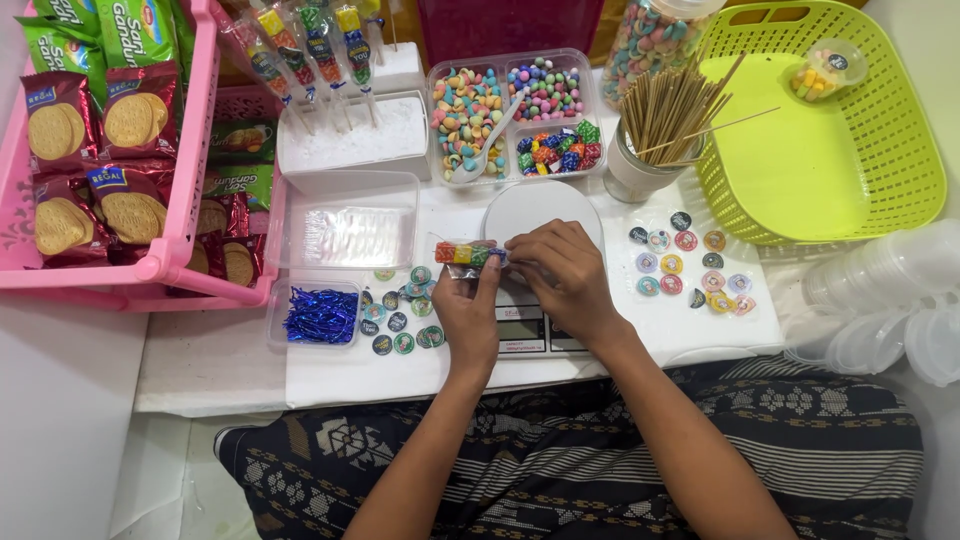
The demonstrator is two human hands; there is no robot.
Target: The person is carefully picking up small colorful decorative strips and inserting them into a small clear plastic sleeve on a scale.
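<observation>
A pink basket (190, 130) of biscuit packs (58, 120) sits far left. A lime basket (850, 150) sits at the right, wooden skewers (675, 105) in a cup beside it. Behind, a divided tray of candies (515, 110); blue twist ties (320, 315) fill a small tub, round stickers (690, 265) lie scattered.

The hands (525, 285) cover most of the kitchen scale (535, 320); behind it, the candy jar (655, 35) is cut off by the top edge.
</observation>
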